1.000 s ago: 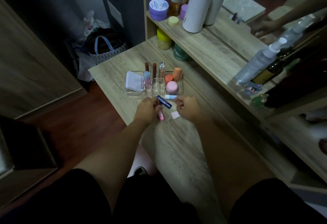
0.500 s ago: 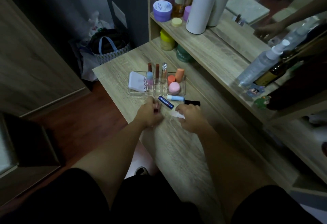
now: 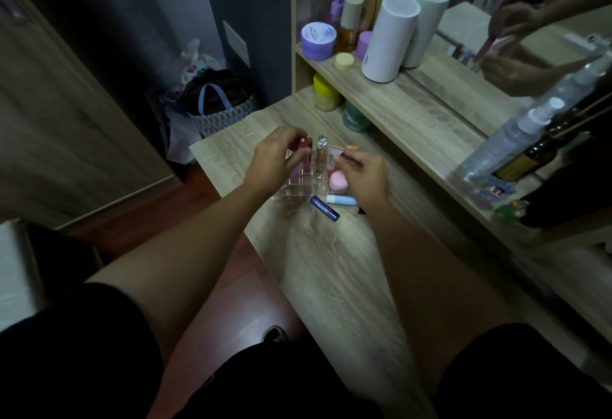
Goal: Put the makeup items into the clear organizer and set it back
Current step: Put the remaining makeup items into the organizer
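my left hand [image 3: 276, 160] is over the left part of the clear organizer [image 3: 299, 188], which sits on the wooden desk [image 3: 318, 253], and its fingertips pinch the top of a pink tube [image 3: 303, 157] that stands upright in one of the small slots. beside it a clear-capped tube [image 3: 321, 153] stands in the next slot. my right hand [image 3: 369, 175] hovers over the right compartment, thumb and forefinger closed on a small flat white item [image 3: 334, 157]; i cannot make out what it is, and any print on it is too blurred to read. a round pink pot [image 3: 338, 183] lies in that compartment below my fingers, and an orange cap [image 3: 352, 148] shows just past them. two sticks lie on the desk just in front of the organizer: a dark blue lip balm [image 3: 324, 208] with white "nivea" lettering, lying at a slant, and a pale blue and white stick [image 3: 341, 200] touching or nearly touching the organizer's front wall. on the shelf [image 3: 414, 110] behind, a lilac jar [image 3: 318, 40] has writing on its lid that i cannot read, next to an amber bottle [image 3: 349, 26] and a tall white cylinder [image 3: 389, 38]. a clear spray bottle [image 3: 510, 140] stands further right.
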The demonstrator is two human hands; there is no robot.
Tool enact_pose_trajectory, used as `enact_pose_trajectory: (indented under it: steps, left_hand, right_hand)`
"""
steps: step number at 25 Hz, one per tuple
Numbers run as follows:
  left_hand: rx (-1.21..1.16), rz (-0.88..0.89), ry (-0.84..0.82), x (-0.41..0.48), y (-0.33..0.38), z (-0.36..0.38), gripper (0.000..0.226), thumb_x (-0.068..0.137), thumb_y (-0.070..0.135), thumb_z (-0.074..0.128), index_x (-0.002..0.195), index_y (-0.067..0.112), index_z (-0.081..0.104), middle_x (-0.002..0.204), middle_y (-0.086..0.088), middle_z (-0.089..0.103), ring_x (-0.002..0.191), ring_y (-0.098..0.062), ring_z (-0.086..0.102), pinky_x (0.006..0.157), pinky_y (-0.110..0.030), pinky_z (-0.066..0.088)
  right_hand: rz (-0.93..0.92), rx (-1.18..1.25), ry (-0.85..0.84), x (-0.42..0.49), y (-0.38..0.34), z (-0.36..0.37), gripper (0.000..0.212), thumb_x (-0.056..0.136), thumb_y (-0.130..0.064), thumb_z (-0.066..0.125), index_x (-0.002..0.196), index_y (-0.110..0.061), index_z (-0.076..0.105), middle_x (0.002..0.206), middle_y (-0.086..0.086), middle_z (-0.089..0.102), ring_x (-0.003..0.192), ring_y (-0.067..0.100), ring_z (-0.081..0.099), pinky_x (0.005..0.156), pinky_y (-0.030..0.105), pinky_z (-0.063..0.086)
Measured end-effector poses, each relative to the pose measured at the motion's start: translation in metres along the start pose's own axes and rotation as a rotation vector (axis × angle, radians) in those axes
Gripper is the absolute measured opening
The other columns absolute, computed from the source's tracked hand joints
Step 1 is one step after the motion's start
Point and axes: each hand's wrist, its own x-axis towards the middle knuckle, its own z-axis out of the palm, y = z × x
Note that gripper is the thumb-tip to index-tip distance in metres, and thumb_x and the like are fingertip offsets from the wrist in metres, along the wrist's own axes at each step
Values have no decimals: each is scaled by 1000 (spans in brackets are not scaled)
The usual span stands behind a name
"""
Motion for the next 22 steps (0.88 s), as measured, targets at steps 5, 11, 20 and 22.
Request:
enact_pose_trajectory:
  steps: [5,11,20,22]
  left_hand:
    - [190,74,-29,-6,-4,6,22,83,22,67,104,14,64,96,-6,71,94,-27,58,81,-41,41]
    - [362,89,-12,-5,-12,15,24,82,26,67,104,16,65,93,-5,71,97,-28,55,79,-42,36]
    - [565,147,-40,-5,-17,23,22,83,35,62,99,22,70,93,-1,72,95,-30,59,76,-46,40]
    - [583,161,-42,-4,-18,23,23,83,37,61,96,22,72,91,0,72,95,-29,60,75,-47,41]
  right_hand:
    - [-4,1,-28,-5,10,11,28,80,-10,72,107,-3,68,94,9,73,70,-13,57,62,-7,42]
    - [33,9,-59,2,13,19,29,83,-9,68,112,-2,65,90,-2,67,66,-17,57,56,-7,42]
    - [-18,-44,-31,0,13,17,26,84,-9,68,108,-1,67,97,13,74,72,-2,60,60,-10,39]
    - [-30,-53,-40,-2,14,17,25,83,-11,69,106,-2,68,96,14,74,78,9,64,62,-5,42]
